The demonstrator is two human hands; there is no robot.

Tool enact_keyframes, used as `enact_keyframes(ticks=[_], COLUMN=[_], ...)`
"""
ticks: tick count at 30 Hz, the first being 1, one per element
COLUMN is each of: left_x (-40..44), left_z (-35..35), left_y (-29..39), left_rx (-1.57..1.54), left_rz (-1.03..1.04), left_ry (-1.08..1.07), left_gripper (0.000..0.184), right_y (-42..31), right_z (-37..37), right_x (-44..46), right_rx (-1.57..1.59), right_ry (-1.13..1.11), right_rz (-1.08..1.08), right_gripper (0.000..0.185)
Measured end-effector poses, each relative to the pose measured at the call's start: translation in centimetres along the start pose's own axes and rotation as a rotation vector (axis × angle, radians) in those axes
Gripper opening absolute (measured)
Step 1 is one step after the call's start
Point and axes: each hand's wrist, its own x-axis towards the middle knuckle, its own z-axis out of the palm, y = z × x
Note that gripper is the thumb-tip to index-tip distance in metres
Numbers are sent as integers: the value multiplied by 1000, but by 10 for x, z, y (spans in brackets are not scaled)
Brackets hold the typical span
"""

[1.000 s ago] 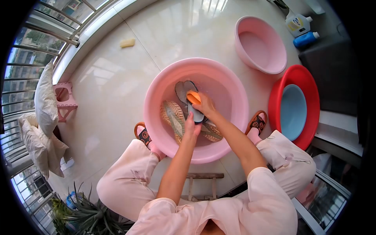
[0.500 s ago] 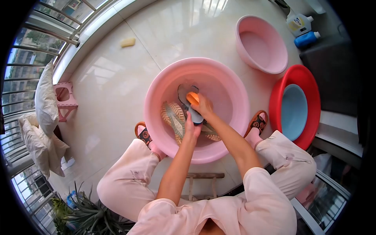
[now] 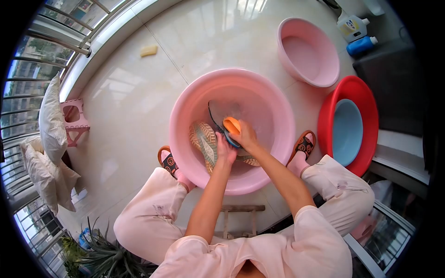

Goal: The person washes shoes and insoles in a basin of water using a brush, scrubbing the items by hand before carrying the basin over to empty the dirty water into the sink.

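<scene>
A large pink basin [image 3: 178, 134] with water stands between my feet. My left hand [image 3: 225, 149] grips a grey slipper [image 3: 232, 140] with a dark edge by its near end, low in the basin. Over the same slipper, my right hand [image 3: 245, 136] is closed round an orange brush [image 3: 232, 125], whose bristles are hidden. Another grey slipper [image 3: 218, 111] lies under the water just beyond, partly blurred. To the left rests a patterned shoe [image 3: 204, 142], sole up. A second patterned shoe [image 3: 249, 160] is mostly covered by my right forearm.
A smaller pink basin [image 3: 308, 58] stands at the upper right, near a blue bottle [image 3: 361, 46]. Right of my foot, a red basin [image 3: 368, 120] holds a blue one [image 3: 346, 132]. A yellow bar [image 3: 149, 51] lies on the floor; a pink stool [image 3: 76, 121] is at left.
The orange brush and my right hand have moved down toward me along the slipper. The held slipper is tilted and sits lower, with its far part no longer clearly visible.
</scene>
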Motion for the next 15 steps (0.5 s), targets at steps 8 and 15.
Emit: enact_keyframes(ticks=[8, 15], left_x=[-3, -17], left_z=[-4, -7], left_y=[-15, -11], left_rx=[41, -8], left_rz=[0, -40], left_ry=[99, 74], left_gripper=[51, 49], right_y=[-2, -9], right_z=[-2, -20], right_x=[-4, -55], right_rx=[-19, 94], right_ry=[126, -35], right_rz=[-74, -30], right_gripper=[50, 50])
